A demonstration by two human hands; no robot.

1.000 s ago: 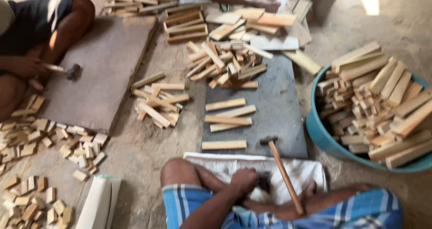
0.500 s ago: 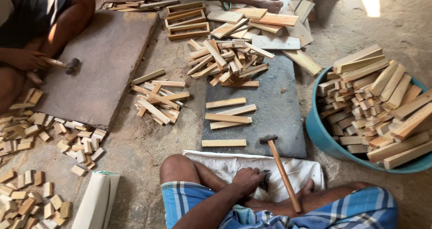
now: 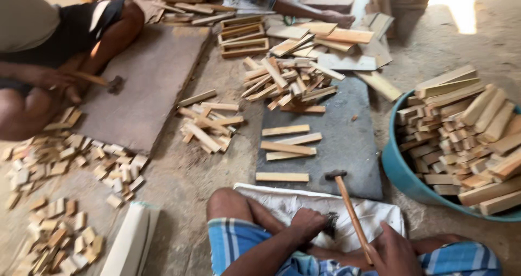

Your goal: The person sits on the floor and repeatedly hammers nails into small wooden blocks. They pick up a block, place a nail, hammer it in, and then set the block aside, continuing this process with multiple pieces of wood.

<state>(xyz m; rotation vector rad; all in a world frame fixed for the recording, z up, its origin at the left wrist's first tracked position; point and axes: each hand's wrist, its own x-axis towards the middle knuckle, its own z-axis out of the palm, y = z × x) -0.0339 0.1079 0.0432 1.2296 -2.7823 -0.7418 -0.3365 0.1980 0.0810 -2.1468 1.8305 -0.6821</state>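
Observation:
My left hand point(image 3: 307, 224) is closed in a fist over the white cloth point(image 3: 380, 213) on my lap, gripping a small dark bunch point(image 3: 331, 221), maybe nails. My right hand point(image 3: 395, 250) grips the wooden handle of a hammer point(image 3: 350, 208). Its dark head point(image 3: 335, 174) rests on the near edge of a dark stone slab point(image 3: 347, 146). Several flat wooden slats point(image 3: 286, 146) lie in a row on that slab, the nearest one point(image 3: 282, 176) just left of the hammer head. A heap of slats point(image 3: 287, 83) sits at the slab's far end.
A blue tub point(image 3: 401, 173) piled with wood pieces stands at the right. Another person sits at the left with a hammer point(image 3: 103, 81) on a brown board point(image 3: 146, 86). Small blocks point(image 3: 76, 162) litter the floor at left; wooden frames point(image 3: 244, 34) lie at the back.
My right hand has come into view and now holds the hammer handle. My left hand stays fisted on my lap. The view has shifted slightly.

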